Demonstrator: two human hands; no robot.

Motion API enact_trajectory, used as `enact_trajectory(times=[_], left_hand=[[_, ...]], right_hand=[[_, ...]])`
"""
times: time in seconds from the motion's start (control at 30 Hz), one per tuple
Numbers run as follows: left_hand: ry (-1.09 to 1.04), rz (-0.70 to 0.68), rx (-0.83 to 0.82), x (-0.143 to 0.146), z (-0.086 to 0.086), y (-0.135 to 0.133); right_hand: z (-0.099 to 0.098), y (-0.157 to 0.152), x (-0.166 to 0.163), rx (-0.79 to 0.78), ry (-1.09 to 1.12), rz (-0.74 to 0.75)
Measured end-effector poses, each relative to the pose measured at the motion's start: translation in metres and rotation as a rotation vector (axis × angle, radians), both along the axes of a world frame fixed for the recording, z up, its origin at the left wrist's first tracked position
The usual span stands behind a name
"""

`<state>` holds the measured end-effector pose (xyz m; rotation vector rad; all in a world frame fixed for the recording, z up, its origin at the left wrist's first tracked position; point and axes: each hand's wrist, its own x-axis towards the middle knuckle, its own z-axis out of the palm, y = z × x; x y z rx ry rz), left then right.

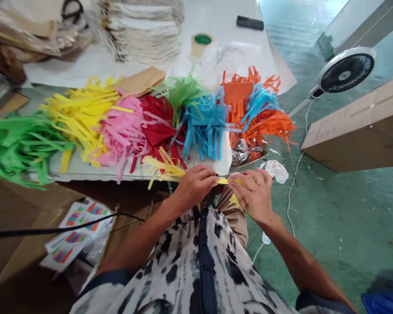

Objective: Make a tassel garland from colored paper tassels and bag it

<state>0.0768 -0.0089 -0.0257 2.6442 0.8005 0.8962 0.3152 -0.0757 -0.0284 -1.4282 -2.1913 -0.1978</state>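
1. The landmark is the larger bright-blue, fringed, paper-like bundle (203,122) on the white table (222,165).
2. Just nearer the body than this landmark is the yellow, fringed, paper-like strip (165,168), its loose tails splayed leftward, probably to leave its narrow part free for the fingers.
3. The left hand (199,184), nearer the body than the landmark, curls its fingers around the strip beside the fringe, with hardly any gap; this likely steadies it.
4. The right hand (253,187), nearer the body and to the landmark's right, bends fingers and thumb closely onto the strip's narrow part, perhaps so the short length between the hands lies straight.
5. Leftward from the landmark lie dark-red (155,120), pink (126,124), bright-yellow (81,113) and green fringed bundles (19,139), seemingly grouped by colour for easy reach.
6. Right of it are orange fringed bundles (237,93).
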Motion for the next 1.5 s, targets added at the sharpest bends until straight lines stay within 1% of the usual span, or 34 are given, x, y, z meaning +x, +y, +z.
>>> enact_trajectory(times=[0.1, 0.17, 0.27, 0.37, 0.43, 0.53, 0.63, 0.77, 0.87, 0.9, 0.97, 1.03, 1.1, 1.2, 1.33, 1.4, 1.47, 1.5], left_hand=[[-0.058, 0.002, -0.09, 0.002, -0.009, 0.004], [-0.094, 0.015, -0.127, -0.002, -0.011, 0.005], [-0.095, 0.04, -0.167, -0.006, -0.009, 0.004], [-0.054, 0.053, -0.155, -0.006, -0.005, 0.004], [-0.011, 0.085, -0.116, -0.005, -0.004, 0.005], [0.072, 0.157, -0.078, -0.006, -0.003, 0.009], [0.128, 0.198, -0.119, -0.008, 0.001, 0.01], [0.135, 0.285, -0.189, -0.008, 0.007, 0.009], [0.128, 0.325, -0.195, -0.009, 0.006, 0.009], [0.118, 0.318, -0.182, -0.009, 0.004, 0.009], [0.084, 0.249, -0.111, -0.011, 0.0, 0.008], [0.054, 0.151, 0.006, -0.013, -0.003, 0.006], [0.062, 0.098, 0.101, -0.014, -0.006, 0.001], [0.106, 0.104, 0.158, -0.014, -0.009, -0.009], [0.063, 0.128, 0.234, -0.01, -0.012, -0.02], [0.02, 0.147, 0.246, -0.007, -0.008, -0.022], [-0.027, 0.164, 0.221, -0.002, 0.002, -0.024], [-0.055, 0.18, 0.177, 0.0, 0.009, -0.025]], right_hand=[[-0.001, 0.0, 0.004, -0.05, 0.099, -0.004], [-0.002, 0.0, 0.004, -0.088, 0.154, -0.015], [-0.002, 0.001, 0.003, -0.142, 0.22, -0.04], [0.0, 0.003, 0.003, -0.176, 0.279, -0.07], [0.004, 0.004, 0.003, -0.203, 0.281, -0.087], [0.01, 0.006, 0.003, -0.259, 0.226, -0.102], [0.015, 0.007, -0.001, -0.299, 0.179, -0.128], [0.018, 0.009, -0.011, -0.314, 0.134, -0.201], [0.019, 0.01, -0.016, -0.279, 0.092, -0.26], [0.019, 0.009, -0.017, -0.266, 0.081, -0.279], [0.017, 0.007, -0.018, -0.243, 0.064, -0.288], [0.012, 0.003, -0.019, -0.187, 0.048, -0.232], [0.006, -0.001, -0.023, -0.084, 0.028, -0.147], [-0.001, -0.005, -0.031, 0.032, -0.01, -0.094], [0.001, -0.004, -0.039, 0.045, -0.071, -0.099], [0.006, -0.002, -0.039, 0.076, -0.093, -0.062], [0.014, 0.0, -0.037, 0.111, -0.089, -0.023], [0.02, 0.002, -0.036, 0.129, -0.081, -0.017]])
